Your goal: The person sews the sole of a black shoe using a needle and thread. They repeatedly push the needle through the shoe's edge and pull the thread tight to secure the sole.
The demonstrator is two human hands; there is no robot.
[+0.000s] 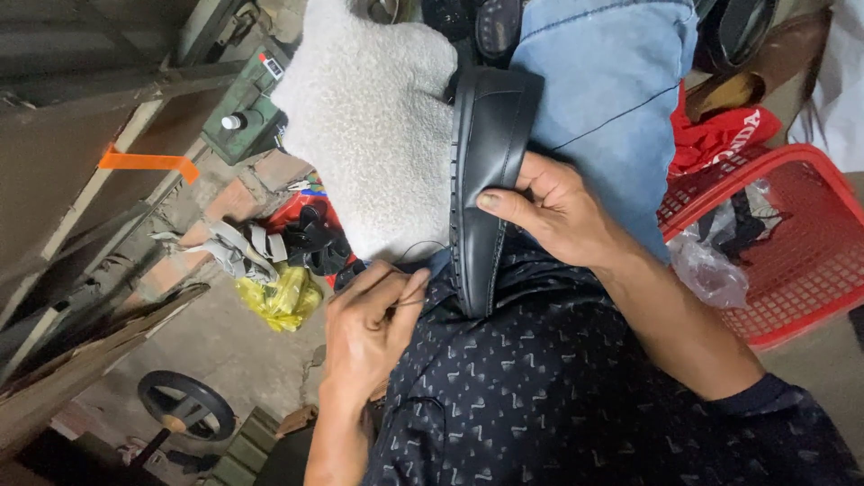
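A black leather loafer [490, 162] with a ridged sole edge lies across my lap, its toe toward my dark patterned shirt. My right hand [558, 211] grips its upper, with the thumb pressed on the leather. My left hand [369, 328] is beside the shoe's sole, thumb and fingers pinched on a thin dark thread [423, 245] that loops up to the sole edge. Whether a needle is in that pinch cannot be told. A fluffy white cloth [373, 117] covers my left knee beside the shoe. My blue jeans [612, 90] show on the other side of the shoe.
A red plastic basket [796, 234] with clear bags and dark pieces stands at the right. On the concrete floor at the left lie a yellow bag [283, 297], black shoe parts [315, 238], grey scraps, bricks and a black wheel-shaped object [184, 405]. A green machine base [247, 108] stands farther off.
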